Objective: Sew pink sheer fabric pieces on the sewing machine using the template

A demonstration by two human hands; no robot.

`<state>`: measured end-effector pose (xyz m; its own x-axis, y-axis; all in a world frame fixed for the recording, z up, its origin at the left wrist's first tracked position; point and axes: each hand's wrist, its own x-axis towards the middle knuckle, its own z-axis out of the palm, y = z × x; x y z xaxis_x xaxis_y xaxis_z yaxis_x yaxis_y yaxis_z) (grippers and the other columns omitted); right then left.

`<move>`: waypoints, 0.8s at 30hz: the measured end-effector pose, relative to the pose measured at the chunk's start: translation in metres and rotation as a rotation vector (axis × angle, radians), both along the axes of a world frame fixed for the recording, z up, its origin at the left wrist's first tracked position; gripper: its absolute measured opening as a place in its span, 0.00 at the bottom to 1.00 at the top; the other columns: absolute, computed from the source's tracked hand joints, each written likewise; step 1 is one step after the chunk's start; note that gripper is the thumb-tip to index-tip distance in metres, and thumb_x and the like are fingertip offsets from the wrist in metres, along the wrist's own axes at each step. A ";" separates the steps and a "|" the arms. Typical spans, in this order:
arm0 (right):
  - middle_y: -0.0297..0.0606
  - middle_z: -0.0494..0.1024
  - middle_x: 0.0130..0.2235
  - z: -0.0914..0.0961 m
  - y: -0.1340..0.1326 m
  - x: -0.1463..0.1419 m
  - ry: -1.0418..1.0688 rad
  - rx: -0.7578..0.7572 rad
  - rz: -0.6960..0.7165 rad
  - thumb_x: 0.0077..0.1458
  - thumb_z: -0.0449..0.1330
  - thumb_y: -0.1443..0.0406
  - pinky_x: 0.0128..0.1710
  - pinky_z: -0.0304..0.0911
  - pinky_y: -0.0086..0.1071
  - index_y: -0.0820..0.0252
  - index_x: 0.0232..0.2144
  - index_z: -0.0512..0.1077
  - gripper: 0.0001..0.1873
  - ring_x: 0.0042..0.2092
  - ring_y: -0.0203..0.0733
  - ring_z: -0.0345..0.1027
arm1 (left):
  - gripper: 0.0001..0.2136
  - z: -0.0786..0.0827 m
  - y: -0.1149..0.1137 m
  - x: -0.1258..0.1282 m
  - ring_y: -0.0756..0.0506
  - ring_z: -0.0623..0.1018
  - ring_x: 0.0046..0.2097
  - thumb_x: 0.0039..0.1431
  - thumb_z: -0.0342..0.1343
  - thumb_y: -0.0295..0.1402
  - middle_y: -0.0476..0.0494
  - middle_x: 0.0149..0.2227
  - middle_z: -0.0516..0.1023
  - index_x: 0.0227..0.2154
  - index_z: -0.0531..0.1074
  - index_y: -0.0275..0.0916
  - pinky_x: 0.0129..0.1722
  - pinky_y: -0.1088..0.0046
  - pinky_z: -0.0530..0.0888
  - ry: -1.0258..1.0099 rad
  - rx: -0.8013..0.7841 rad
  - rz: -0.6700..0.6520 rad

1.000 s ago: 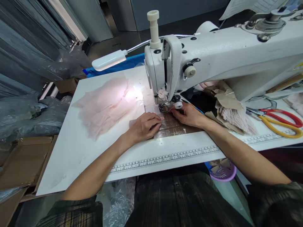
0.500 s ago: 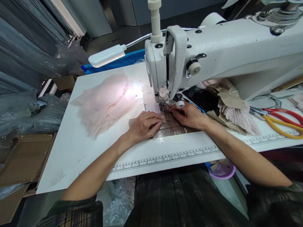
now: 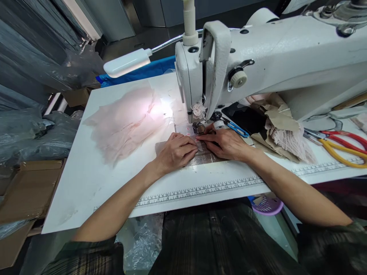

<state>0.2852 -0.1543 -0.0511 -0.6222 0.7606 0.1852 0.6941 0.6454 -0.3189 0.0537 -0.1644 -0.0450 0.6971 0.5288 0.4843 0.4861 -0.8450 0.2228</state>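
Note:
My left hand lies flat, fingers together, on a small sheer pink piece just in front of the presser foot of the white sewing machine. My right hand lies beside it, fingers stretched toward the left hand's fingertips, pressing the same piece over the gridded needle plate. Both hands rest on the fabric rather than gripping it. A pile of pale pink sheer fabric lies to the left under the lamp's light.
A gooseneck lamp hangs over the white table, whose front edge carries a printed ruler. Blue snips, brown paper scraps, and red and yellow scissors lie right. A purple basket hangs below; boxes stand left.
My right hand has slid left from beside the presser foot until its fingers meet my left hand's fingertips. The view has tipped slightly closer to the machine.

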 end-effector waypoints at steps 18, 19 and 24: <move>0.42 0.69 0.49 -0.003 -0.001 0.002 0.086 0.008 0.033 0.62 0.52 0.64 0.36 0.61 0.33 0.48 0.54 0.72 0.20 0.40 0.43 0.67 | 0.09 0.013 -0.009 -0.004 0.45 0.77 0.39 0.59 0.52 0.32 0.44 0.37 0.80 0.36 0.77 0.38 0.55 0.53 0.66 0.200 0.061 -0.083; 0.42 0.68 0.50 -0.003 0.000 0.003 0.079 0.012 0.046 0.62 0.52 0.64 0.35 0.60 0.32 0.47 0.54 0.73 0.20 0.41 0.43 0.67 | 0.09 0.013 -0.009 -0.003 0.44 0.77 0.38 0.59 0.52 0.32 0.43 0.37 0.80 0.36 0.77 0.37 0.54 0.53 0.67 0.208 0.074 -0.082; 0.44 0.67 0.51 -0.001 -0.001 0.003 -0.004 0.037 0.062 0.62 0.52 0.62 0.33 0.60 0.32 0.47 0.54 0.72 0.20 0.38 0.42 0.67 | 0.11 0.015 -0.010 -0.002 0.43 0.75 0.37 0.58 0.51 0.33 0.40 0.36 0.79 0.35 0.77 0.35 0.46 0.58 0.69 0.278 0.075 -0.088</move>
